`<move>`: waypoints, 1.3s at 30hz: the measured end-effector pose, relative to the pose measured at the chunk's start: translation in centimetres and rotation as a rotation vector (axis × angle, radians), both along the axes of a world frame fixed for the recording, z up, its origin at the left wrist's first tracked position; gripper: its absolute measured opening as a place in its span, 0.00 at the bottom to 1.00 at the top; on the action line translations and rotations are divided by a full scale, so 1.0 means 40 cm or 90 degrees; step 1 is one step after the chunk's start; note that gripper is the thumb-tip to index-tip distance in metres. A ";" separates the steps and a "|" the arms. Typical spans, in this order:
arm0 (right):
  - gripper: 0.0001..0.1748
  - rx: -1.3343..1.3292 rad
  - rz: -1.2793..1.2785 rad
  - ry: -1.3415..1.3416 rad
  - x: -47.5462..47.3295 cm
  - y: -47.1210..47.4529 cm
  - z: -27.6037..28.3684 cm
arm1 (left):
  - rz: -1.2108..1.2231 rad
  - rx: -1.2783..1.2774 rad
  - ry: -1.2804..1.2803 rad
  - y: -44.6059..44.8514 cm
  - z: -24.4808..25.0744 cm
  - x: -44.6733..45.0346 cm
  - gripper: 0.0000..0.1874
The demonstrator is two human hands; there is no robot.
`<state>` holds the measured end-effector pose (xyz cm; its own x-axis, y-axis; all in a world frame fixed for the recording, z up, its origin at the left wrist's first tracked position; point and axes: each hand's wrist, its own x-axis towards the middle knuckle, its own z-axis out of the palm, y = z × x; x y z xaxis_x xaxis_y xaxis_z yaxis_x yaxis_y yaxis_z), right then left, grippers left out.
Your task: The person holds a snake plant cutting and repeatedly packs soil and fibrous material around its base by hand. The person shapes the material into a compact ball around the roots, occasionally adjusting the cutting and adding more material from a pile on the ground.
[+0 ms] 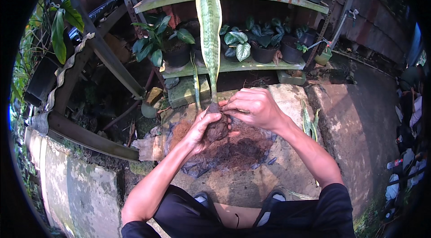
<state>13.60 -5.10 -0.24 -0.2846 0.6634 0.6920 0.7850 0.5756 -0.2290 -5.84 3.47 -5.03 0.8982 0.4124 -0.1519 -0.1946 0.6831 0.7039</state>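
Observation:
My left hand [198, 130] is wrapped around a dark, soil-covered root ball [217, 128] at the base of a snake plant leaf [210, 32]. The leaf stands upright, mottled green with yellow margins. At the upper right side of the ball, the bunched fingertips of my right hand [256, 108] touch or nearly touch it; whether they pinch anything is hidden. Below both hands, dark soil and brown fibrous coir [242, 150] lie on a crumpled dark plastic sheet [198, 167]. A lighter brown clump of fibre [180, 133] sits at the sheet's left.
Ahead, a two-tier shelf [235, 66] carries potted plants [264, 48]. A metal frame [97, 142] stands at left. Another snake plant [309, 122] lies right of my right forearm on the concrete slab [350, 123]. A person [416, 100] and bags are at far right.

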 end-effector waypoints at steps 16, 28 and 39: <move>0.12 -0.095 -0.128 0.036 0.011 -0.031 0.016 | 0.007 -0.019 -0.033 -0.009 0.016 0.006 0.30; 0.18 -0.223 -0.002 0.210 -0.004 -0.017 0.002 | 0.035 -0.020 0.013 -0.011 0.015 0.007 0.29; 0.15 -0.217 -0.027 0.217 -0.012 -0.011 -0.023 | 0.029 -0.013 0.012 -0.009 0.025 0.007 0.30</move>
<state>13.11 -5.55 -1.16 -0.0477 0.8748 0.4822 0.6538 0.3923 -0.6471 -5.55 3.10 -4.03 0.8754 0.4500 -0.1766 -0.2134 0.6874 0.6942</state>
